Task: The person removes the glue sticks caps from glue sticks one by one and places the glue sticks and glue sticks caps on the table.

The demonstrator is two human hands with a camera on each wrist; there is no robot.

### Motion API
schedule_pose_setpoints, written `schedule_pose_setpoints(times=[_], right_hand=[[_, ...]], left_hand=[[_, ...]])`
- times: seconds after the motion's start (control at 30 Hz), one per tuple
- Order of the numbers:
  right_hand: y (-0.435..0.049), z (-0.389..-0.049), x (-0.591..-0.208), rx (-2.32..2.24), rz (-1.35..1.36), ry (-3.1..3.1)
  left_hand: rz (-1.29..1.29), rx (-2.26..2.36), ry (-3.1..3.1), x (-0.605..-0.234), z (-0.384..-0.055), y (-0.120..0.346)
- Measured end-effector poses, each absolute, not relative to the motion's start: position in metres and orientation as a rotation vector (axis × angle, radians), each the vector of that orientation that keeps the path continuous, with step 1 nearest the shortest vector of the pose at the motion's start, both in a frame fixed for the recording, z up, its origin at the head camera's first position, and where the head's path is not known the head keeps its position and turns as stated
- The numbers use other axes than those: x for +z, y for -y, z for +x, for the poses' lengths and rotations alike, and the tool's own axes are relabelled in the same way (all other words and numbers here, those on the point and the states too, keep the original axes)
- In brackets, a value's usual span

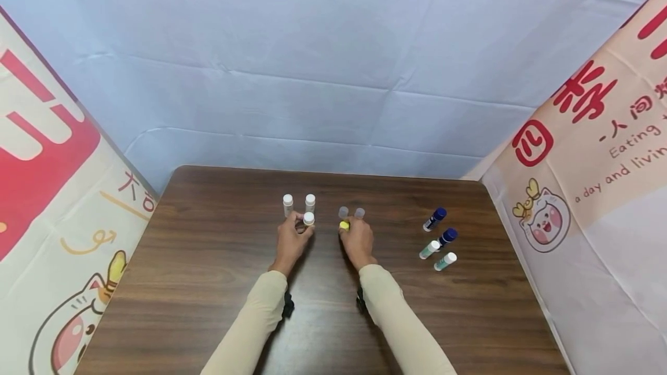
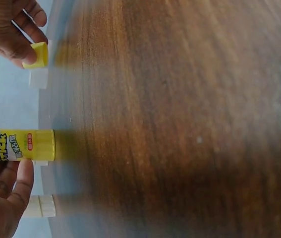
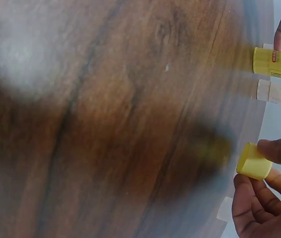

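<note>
My left hand (image 1: 292, 242) grips a yellow glue stick (image 2: 19, 145) upright, fingers on one side and thumb on the other. Its white top (image 1: 309, 218) shows in the head view, with no cap over it. Between thumb and fingers, my right hand (image 1: 358, 243) pinches a small yellow cap (image 3: 255, 161), apart from the stick. Two white glue sticks (image 1: 288, 203) stand just beyond the left hand. Past the right hand's fingers are two translucent caps (image 1: 343, 212) on the table.
On the right of the brown wooden table (image 1: 208, 259) stand two blue-capped sticks (image 1: 435, 220) and two green-and-white sticks with white caps (image 1: 445, 261). A pale cloth wall (image 1: 312, 103) rises behind the far edge, with printed sheets (image 1: 589, 190) at both sides.
</note>
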State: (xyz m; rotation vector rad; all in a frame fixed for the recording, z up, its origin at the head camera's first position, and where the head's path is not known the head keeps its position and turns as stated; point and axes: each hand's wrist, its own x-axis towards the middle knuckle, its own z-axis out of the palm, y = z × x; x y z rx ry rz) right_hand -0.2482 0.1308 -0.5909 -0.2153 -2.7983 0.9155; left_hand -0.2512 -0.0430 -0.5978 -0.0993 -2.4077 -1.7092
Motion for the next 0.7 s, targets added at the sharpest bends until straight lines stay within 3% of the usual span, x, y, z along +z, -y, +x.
schedule_pose_setpoints(times=[0.7], right_hand=[[-0.1275, -0.2458, -0.6006, 0.957, -0.197, 2.730]], left_hand=[[-0.121, -1.710, 2.410, -0.6014, -0.2548, 0.0454]])
